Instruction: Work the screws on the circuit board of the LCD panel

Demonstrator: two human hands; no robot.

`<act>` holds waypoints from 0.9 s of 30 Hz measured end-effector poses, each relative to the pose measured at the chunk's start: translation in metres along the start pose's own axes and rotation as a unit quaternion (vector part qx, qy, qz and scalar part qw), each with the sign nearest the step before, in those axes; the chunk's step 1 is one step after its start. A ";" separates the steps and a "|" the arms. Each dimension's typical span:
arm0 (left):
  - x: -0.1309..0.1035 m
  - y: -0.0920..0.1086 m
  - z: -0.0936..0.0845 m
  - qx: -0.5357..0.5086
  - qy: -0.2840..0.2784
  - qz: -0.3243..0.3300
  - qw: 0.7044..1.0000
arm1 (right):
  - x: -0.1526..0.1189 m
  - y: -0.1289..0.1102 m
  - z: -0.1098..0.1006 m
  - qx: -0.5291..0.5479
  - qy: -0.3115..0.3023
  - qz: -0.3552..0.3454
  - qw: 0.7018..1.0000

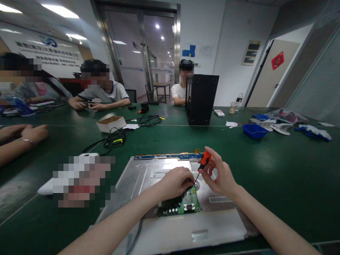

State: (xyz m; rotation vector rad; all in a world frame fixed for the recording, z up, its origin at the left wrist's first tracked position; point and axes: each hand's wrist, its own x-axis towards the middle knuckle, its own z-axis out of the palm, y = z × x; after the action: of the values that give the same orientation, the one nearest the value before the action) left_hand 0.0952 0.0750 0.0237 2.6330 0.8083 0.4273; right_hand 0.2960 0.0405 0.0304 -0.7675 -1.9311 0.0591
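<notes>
My right hand (219, 173) grips a screwdriver (204, 161) with an orange and black handle, tilted so its shaft points down and left. The tip reaches the upper right corner of a green circuit board (191, 198). Close to that tip, my left hand (176, 180) has its fingers curled together over the board; what they pinch, if anything, is hidden. Beneath both hands lies a flat metal display panel (220, 223), with a narrow blue circuit strip (164, 156) along its far edge. A grey cable (135, 237) runs off the near left side.
On the green table (287, 187) are a black computer case (203, 101), a small open box (111, 124), black cables (115, 140), a blue tray (255, 131) and gloves (313, 132). A blurred-out white object (79, 177) lies left. Several people sit around; another person's hands (34, 132) rest at left.
</notes>
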 end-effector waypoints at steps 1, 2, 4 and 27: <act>0.000 0.000 0.000 0.001 0.000 0.000 1.000 | 0.000 -0.001 0.000 0.004 -0.003 0.001 1.000; 0.000 0.000 0.000 0.003 0.001 0.001 1.000 | 0.000 -0.001 0.000 0.006 -0.004 0.002 1.000; 0.000 0.000 0.001 0.008 0.003 0.000 1.000 | -0.001 0.000 0.000 0.005 -0.001 0.008 1.000; 0.000 0.000 0.000 0.014 0.005 -0.005 1.000 | -0.001 0.004 0.003 -0.022 0.019 0.007 1.000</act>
State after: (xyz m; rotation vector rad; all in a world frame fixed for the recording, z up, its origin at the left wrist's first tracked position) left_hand 0.0950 0.0747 0.0233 2.6529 0.8369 0.4304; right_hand 0.2961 0.0441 0.0271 -0.8055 -1.8958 0.0102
